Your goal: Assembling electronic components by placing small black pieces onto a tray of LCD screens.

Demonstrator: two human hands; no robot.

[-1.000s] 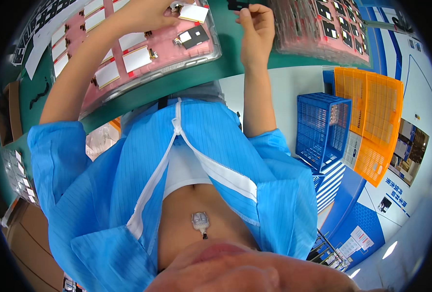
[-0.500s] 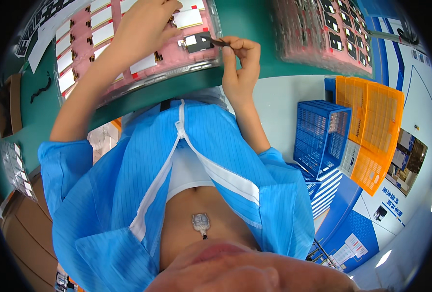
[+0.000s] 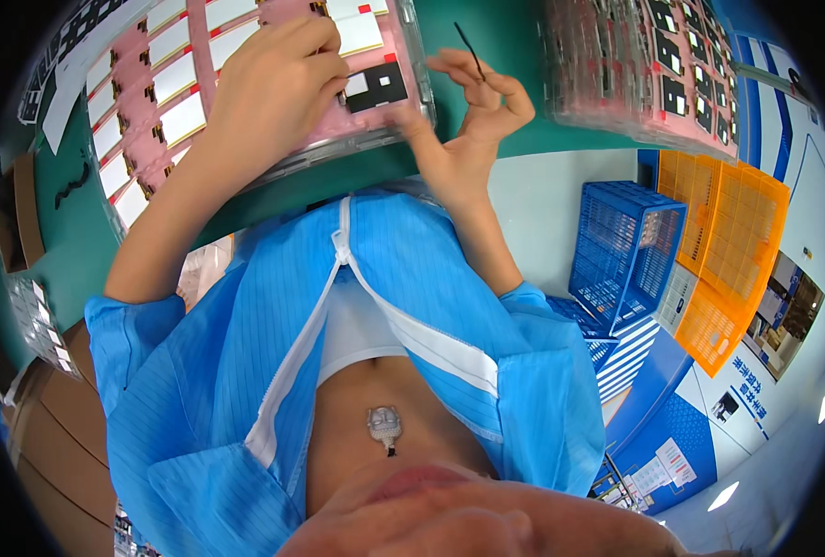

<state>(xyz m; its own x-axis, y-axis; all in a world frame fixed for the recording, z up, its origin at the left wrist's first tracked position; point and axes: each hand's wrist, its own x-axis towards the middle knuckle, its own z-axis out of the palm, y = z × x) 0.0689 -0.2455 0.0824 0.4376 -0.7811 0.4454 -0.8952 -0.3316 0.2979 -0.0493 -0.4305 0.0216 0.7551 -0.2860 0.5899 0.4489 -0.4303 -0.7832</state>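
Note:
On the green worktable a pink tray with a clear plastic rim (image 3: pixel 422 65) holds rows of flat white rectangular parts (image 3: pixel 173 80) with small dark connectors and red tabs. My left hand (image 3: pixel 278 79) lies over the tray, fingers bent and pressed together. Its fingertips meet the left end of a black-and-white flat part (image 3: pixel 377 86) in the near right corner; whatever they pinch is hidden. My right hand (image 3: pixel 473 121) is just right of the tray, holding thin black tweezers (image 3: pixel 468 45) among its fingers, tips pointing up and away. Its thumb stretches, slightly blurred, toward the tray's edge.
A stack of clear trays (image 3: pixel 635 84) with black-and-white parts stands at right. Beyond the table are a blue crate (image 3: pixel 630 246) and orange crates (image 3: pixel 723 232). At left sit a cardboard box (image 3: pixel 27 209), a black strip (image 3: pixel 71 188) and another tray of parts (image 3: pixel 39 320).
My left hand has come nearer, down to the black-and-white part's left end. My right hand has drawn back from that part, swinging the tweezers upright and extending its thumb. The view has shifted slightly.

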